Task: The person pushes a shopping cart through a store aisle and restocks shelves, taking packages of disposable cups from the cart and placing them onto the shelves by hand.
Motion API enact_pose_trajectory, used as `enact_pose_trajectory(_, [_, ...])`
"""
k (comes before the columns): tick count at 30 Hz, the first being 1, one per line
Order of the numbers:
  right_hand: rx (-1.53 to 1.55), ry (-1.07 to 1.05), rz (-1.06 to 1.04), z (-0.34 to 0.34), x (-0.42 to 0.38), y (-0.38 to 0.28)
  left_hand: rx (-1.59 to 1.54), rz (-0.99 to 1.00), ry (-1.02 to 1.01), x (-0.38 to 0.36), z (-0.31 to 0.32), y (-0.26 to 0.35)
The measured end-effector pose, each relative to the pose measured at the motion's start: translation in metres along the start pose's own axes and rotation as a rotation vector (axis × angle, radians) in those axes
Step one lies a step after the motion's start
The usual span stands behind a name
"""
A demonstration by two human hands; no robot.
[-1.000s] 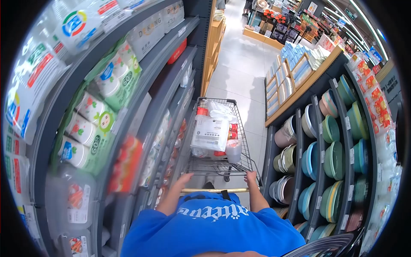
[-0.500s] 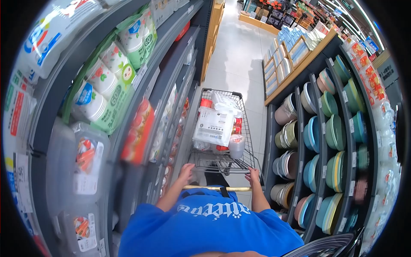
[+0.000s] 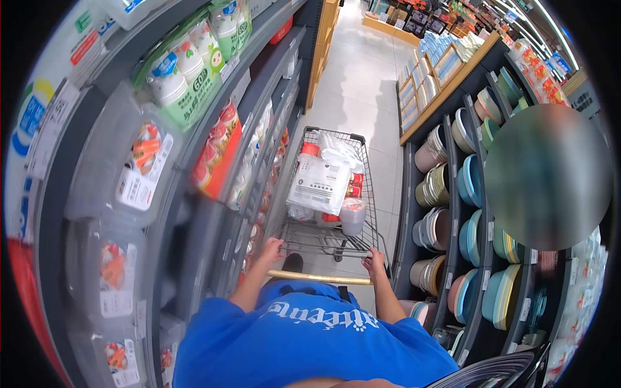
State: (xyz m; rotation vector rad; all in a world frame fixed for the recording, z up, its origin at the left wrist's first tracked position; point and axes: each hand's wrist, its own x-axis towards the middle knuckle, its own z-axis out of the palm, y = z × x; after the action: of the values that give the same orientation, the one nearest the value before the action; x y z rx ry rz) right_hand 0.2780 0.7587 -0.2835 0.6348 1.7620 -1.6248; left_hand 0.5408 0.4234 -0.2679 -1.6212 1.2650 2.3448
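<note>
A wire shopping cart [image 3: 330, 244] stands in front of me in the aisle. My left hand [image 3: 273, 249] is closed on the cart's near left edge, and my right hand [image 3: 373, 260] is closed on its near right edge. Inside the cart lie a large white package [image 3: 319, 184], a crumpled white plastic bag [image 3: 339, 152], a clear tub [image 3: 352, 216] and some red items [image 3: 310, 149]. A yellowish bar [image 3: 320, 277] runs across between my forearms, close to my blue shirt.
Shelves on the left hold clear plastic containers [image 3: 147, 161] and packs of paper cups [image 3: 187, 74]. Stacked basins [image 3: 469, 181] fill the right shelves. A wooden display [image 3: 427, 84] is farther ahead, beside the tiled floor [image 3: 356, 71]. A blurred disc covers part of the right side.
The left shelf goods have shifted within the view, and more plastic containers show. A blurred disc now covers part of the right shelves. Both hands still hold the cart.
</note>
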Motion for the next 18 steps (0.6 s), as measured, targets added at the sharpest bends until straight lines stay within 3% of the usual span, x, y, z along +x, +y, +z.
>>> enact_pose_trajectory(9, [0.076,-0.031,-0.004,-0.033,-0.068,0.084,0.103,0.055,0.064,-0.044,-0.052,-0.091])
enact_pose_trajectory(18, [0.591,-0.087,0.138,-0.076,-0.128,0.157,0.163,0.109,0.162,-0.097,-0.088,-0.182])
